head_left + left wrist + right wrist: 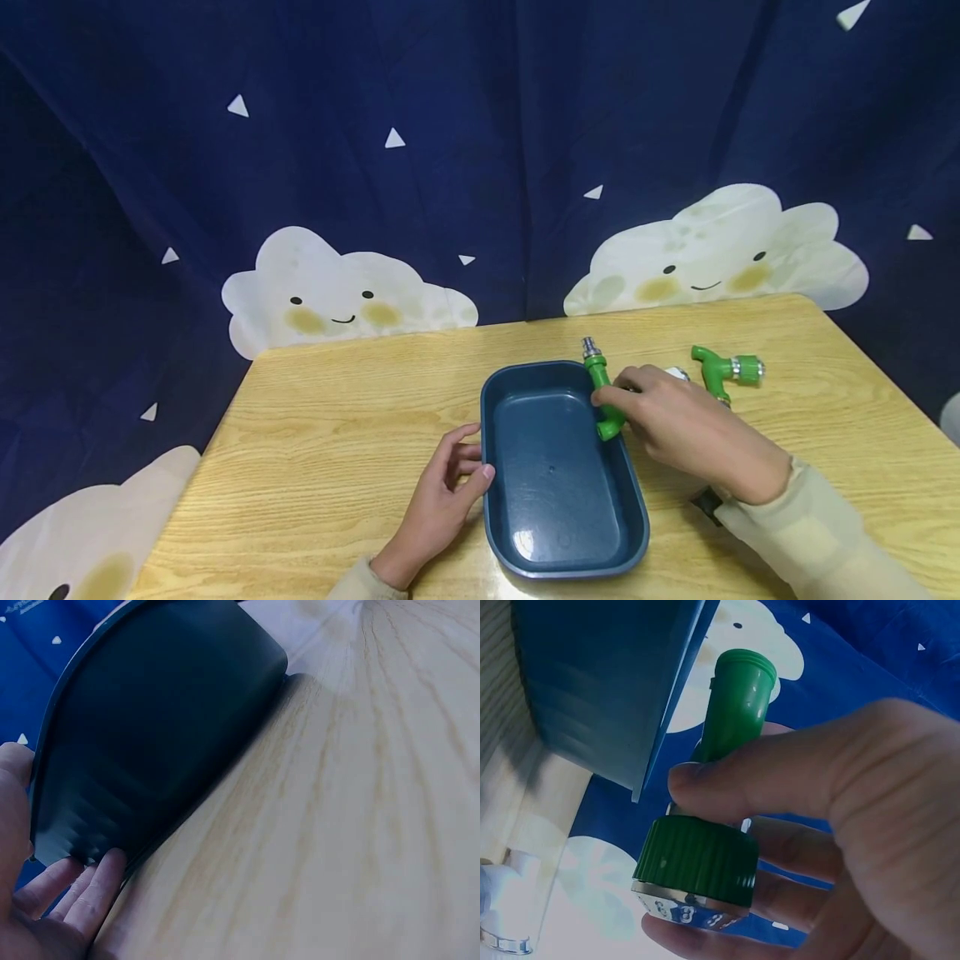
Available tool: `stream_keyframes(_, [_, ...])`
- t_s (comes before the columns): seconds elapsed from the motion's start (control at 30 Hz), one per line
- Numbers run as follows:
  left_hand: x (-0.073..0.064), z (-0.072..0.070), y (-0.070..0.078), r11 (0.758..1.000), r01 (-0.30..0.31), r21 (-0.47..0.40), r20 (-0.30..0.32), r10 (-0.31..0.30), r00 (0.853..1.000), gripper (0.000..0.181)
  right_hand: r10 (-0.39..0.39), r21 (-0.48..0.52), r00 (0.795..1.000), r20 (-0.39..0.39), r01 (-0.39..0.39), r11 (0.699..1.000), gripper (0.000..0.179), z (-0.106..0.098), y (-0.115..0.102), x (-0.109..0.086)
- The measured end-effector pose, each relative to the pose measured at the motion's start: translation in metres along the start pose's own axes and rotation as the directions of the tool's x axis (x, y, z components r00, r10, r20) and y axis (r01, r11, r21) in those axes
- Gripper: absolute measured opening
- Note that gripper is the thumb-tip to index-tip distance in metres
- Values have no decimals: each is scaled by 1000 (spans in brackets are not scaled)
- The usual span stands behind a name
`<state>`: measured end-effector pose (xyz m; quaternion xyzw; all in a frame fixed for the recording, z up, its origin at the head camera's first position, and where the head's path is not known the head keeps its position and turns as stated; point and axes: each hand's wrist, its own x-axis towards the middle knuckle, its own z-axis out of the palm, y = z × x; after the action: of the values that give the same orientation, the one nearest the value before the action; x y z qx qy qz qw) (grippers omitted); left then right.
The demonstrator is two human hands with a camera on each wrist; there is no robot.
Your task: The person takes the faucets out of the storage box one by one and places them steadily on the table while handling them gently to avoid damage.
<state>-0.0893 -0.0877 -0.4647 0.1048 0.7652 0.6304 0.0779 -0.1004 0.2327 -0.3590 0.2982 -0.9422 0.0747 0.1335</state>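
Observation:
In the head view, a blue plastic tray (551, 492) stands on the wooden table. My left hand (444, 490) holds its left side, thumb at the rim and fingers against the outer wall (157, 727). Over the tray's right rim, my right hand (663, 417) grips a green tap (600, 375) with a silver threaded end. The right wrist view shows my thumb across the tap's body, just above its ribbed green knob (697, 855) with a chrome band; the other fingers curl behind it.
A second green tap (720, 369) lies on the table (337, 450) right of my right hand. Beside that hand, partly hidden, is a white object (677, 373). A dark blue curtain (480, 167) with clouds hangs behind the table's far edge.

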Motion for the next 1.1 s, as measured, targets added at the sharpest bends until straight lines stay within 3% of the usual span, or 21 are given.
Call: stream_keyframes(1.1, [0, -1, 0, 1000, 0, -6, 8, 0, 1000, 55, 15, 30, 1000, 25, -16, 999, 50, -1, 15, -1])
